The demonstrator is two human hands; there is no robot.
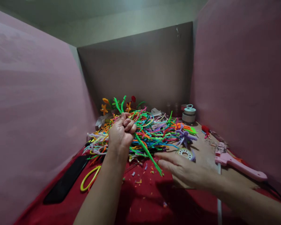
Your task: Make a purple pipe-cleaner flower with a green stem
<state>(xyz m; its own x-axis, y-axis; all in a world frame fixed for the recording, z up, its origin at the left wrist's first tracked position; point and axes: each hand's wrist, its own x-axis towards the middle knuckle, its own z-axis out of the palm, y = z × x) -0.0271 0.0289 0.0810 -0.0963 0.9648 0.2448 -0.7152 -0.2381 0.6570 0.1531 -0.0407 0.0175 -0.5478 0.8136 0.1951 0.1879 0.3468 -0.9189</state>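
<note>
My left hand [123, 129] is closed in a fist around green pipe cleaners [148, 153]. Two fuzzy green ends stick up above the fist, and a longer length slants down to the right below it. My right hand [182, 168] is beside the lower end of that length, its fingers stretched out and holding nothing; whether a fingertip touches the green stem I cannot tell. Behind both hands spreads a big heap of multicoloured pipe cleaners [152, 134]. A purple pipe-cleaner flower [185, 137] lies at the heap's right side.
A pink hot glue gun [241, 165] with a white glue stick rests at right on a cardboard sheet [202, 147]. Nearby are a tape roll [185, 153] and a lidded container [189, 114]. A black phone-like slab [66, 179] and yellow loop [90, 178] lie left. Pink walls flank both sides.
</note>
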